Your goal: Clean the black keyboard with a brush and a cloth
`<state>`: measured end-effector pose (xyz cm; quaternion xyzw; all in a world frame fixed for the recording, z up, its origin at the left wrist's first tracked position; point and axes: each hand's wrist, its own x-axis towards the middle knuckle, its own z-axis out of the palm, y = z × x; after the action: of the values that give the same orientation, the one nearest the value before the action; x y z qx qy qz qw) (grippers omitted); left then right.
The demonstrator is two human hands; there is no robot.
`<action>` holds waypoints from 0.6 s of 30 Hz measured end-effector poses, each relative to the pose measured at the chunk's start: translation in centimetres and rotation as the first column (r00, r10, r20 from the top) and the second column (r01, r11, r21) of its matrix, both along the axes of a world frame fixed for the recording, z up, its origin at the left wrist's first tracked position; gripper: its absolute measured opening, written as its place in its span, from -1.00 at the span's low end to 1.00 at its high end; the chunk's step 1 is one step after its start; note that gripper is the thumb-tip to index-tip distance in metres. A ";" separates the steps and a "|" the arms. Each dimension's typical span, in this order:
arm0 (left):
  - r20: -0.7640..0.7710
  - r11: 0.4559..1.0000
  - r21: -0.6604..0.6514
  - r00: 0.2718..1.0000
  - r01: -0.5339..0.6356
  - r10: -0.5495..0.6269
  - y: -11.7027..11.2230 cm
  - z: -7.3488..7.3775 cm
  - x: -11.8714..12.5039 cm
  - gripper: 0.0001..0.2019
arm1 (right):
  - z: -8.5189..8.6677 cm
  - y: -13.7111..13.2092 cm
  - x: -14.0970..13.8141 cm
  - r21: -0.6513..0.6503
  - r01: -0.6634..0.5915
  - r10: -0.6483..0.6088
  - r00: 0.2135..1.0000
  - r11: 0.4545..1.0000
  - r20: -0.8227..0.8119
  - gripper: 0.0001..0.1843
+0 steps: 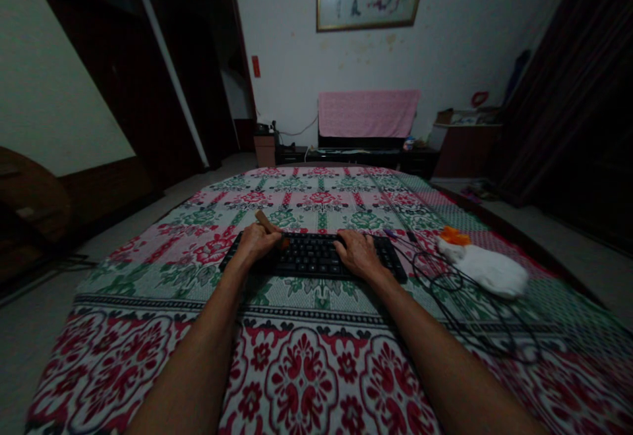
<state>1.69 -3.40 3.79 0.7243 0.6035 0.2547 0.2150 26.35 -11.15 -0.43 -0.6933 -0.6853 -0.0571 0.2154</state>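
Observation:
A black keyboard (312,255) lies flat on the patterned cloth in front of me. My left hand (256,242) is closed around a small brush with a wooden handle (265,220), which sticks up beyond the fingers. Its brownish bristles (285,243) are down at the keys on the keyboard's left half. On the right half, my right hand (359,250) rests palm down with its fingers lying over the keys and the far edge. Parts of the keyboard are hidden under both hands.
A black cable (452,282) lies in loops to the right. Beside it is a white cloth bundle (487,269) with an orange piece (453,236) at its end. The patterned cloth (301,382) covers the broad surface. Farther back, a pink towel (368,113) hangs over a dark screen.

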 end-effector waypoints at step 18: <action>-0.091 0.991 -0.124 0.994 0.052 -0.063 -0.3 1.8 -1.1 -0.78 | 0.4 -0.2 0.0 -0.013 -0.005 0.005 1.000 1.000 -0.013 -0.70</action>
<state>0.64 -3.73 5.55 0.7382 0.6063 0.1765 0.2373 26.34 -11.34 -0.06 -0.6933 -0.6860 -0.0477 0.2156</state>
